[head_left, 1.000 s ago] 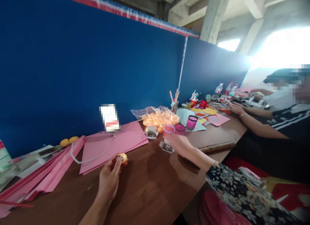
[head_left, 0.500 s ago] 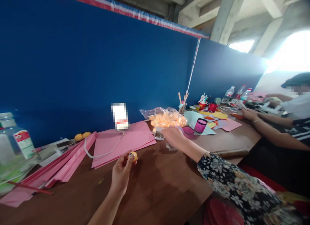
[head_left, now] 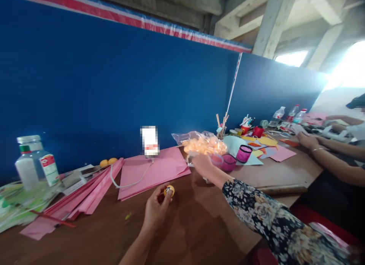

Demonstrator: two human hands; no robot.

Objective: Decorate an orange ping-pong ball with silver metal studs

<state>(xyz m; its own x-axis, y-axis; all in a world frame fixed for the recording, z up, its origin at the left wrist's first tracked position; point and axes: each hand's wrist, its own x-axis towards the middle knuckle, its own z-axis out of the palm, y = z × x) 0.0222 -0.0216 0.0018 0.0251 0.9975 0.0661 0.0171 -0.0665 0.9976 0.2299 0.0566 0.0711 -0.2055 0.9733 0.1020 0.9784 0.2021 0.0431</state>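
Note:
My left hand (head_left: 157,204) pinches a small yellow ball (head_left: 169,189) between thumb and fingers, just above the brown table (head_left: 182,227). Dark and pale marks show on the ball, partly behind the thumb. My right hand (head_left: 202,164) reaches forward to a small white box (head_left: 189,158), its fingers drawn together and pointing down. The hand covers most of the box, and anything in its fingertips is hidden. Right behind it lies a clear plastic bag of orange balls (head_left: 203,145). Pink mesh cups (head_left: 229,162) stand beside my right wrist.
Pink paper sheets (head_left: 142,177) and folded pink strips (head_left: 94,196) lie to the left, with a white cable (head_left: 128,186) across the sheets. A plastic bottle (head_left: 30,162) stands at far left. A blue partition (head_left: 114,75) backs the table. At right, another person's hands (head_left: 309,141) hold something pale.
The view has swung left, so things sit farther right. My right hand has come over the small box, covering more of it. My left hand still holds the yellow ball, turned slightly.

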